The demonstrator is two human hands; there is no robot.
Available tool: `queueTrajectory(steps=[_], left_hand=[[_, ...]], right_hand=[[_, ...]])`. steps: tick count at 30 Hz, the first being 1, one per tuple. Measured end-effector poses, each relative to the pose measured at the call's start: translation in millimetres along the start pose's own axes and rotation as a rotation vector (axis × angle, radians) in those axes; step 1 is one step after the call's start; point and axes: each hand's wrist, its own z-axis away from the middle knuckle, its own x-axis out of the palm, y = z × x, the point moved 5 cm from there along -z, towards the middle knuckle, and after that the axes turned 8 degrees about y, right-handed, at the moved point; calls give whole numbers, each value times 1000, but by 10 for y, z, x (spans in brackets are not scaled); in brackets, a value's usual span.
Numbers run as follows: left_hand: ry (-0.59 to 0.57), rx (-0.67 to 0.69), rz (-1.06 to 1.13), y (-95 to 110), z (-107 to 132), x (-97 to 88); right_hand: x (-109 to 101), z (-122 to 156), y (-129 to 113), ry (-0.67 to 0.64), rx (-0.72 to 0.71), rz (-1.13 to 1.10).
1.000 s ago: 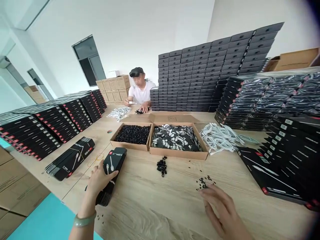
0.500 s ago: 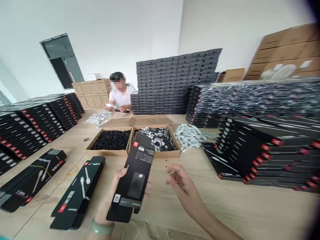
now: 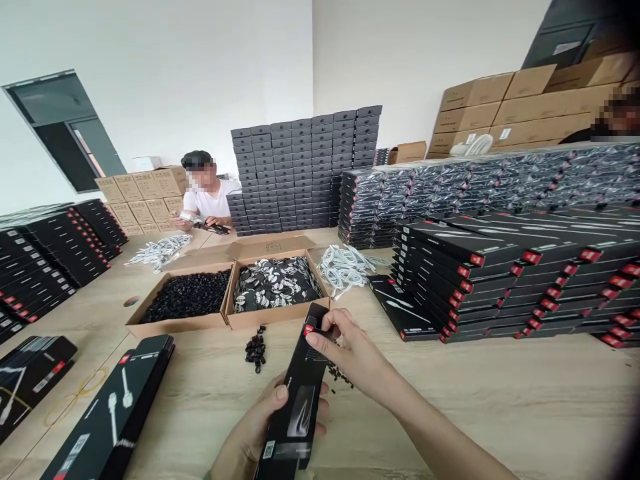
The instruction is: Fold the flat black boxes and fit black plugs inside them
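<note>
My left hand (image 3: pixel 257 433) is wrapped round the near end of a flat black package sleeve (image 3: pixel 295 407), held above the wooden table (image 3: pixel 500 400). At the sleeve's far end, by its red tab, my right hand (image 3: pixel 345 350) pinches the sleeve with fingers closed on it. A small heap of black clips (image 3: pixel 255 348) lies on the table just left of the sleeve, and a few loose clips (image 3: pixel 340 377) show under my right hand. A stack of flat black sleeves (image 3: pixel 113 407) lies to the near left.
Two open cardboard boxes stand ahead, one with black clips (image 3: pixel 187 303), one with black-and-white packets (image 3: pixel 275 283). White cables (image 3: pixel 345 263) lie beside them. Stacks of black boxes (image 3: pixel 500 267) fill the right, back and left. Another person (image 3: pixel 205 197) sits working at the table's far end.
My left hand picked a sleeve off the near-left stack and brought it in front of me. My right hand left the loose clips and took hold of the sleeve's far end. The view swung right.
</note>
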Motion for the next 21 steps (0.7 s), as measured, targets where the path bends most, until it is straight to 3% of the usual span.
queueTrajectory(steps=[3,8,13,15,17,21], left_hand=[[14,63,-107,72,24,71],[129,125,-217,142,17,134],[442,235,-224,223,-8,33],[509,226,-204,222,-6,-3],[546,227,-177,220,1,-34],[624,292,-115,239,16,-109]], right_hand=[[-9,39,-68,-15,24,-103],[110,63,-106,-185,88,-345],[52,-55,4,54,35,-278],[74,-78,71,38,68,-300],[159,-65,135,-88,140,-354],[448,88,210,-494,262,-319]])
